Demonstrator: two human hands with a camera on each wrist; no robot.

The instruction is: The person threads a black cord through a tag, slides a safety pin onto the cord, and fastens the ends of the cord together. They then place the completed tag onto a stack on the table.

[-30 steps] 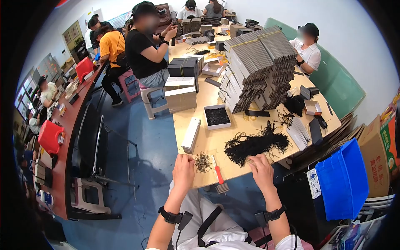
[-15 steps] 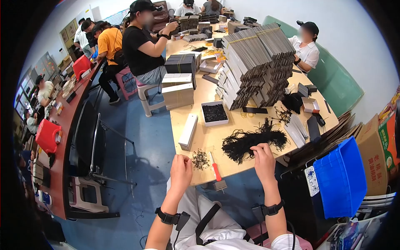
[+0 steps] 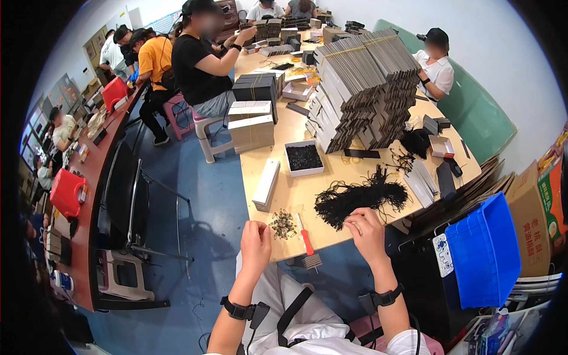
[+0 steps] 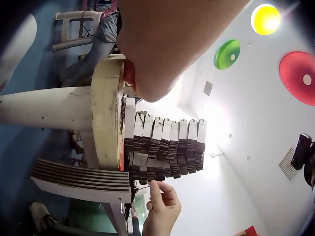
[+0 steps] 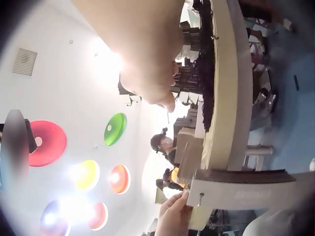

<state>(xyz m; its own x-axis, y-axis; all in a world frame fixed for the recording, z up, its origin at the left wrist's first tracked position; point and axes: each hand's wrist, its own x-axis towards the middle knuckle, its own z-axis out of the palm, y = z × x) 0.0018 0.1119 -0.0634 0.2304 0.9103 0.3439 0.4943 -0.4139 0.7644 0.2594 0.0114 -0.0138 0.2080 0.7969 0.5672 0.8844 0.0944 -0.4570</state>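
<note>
My right hand [image 3: 367, 234] is at the near edge of a black heap of cords [image 3: 361, 204], thumb and fingertips together. A thin dark strand [image 5: 168, 117] hangs from those fingertips in the right wrist view. My left hand [image 3: 256, 244] hovers by the table's near left corner, fingers curled, beside a pile of small metallic pieces [image 3: 284, 225]; I cannot tell whether it pinches something. Between the hands lies a red-handled cutter [image 3: 305, 236]. A small stack of grey-white boards [image 4: 81, 182] is just past the table edge, below the hands' level.
A tall stack of boards [image 3: 364, 89] stands across the table. Nearer are a white box of black bits [image 3: 304, 158], a long white stack [image 3: 266, 184] and fanned boards [image 3: 421, 184]. A blue crate [image 3: 482, 251] is at right. Other people sit around the table.
My right hand moved up over the black cords, then drew back slightly toward me, fingertips together. The left hand stays near the table corner, with little shift.
</note>
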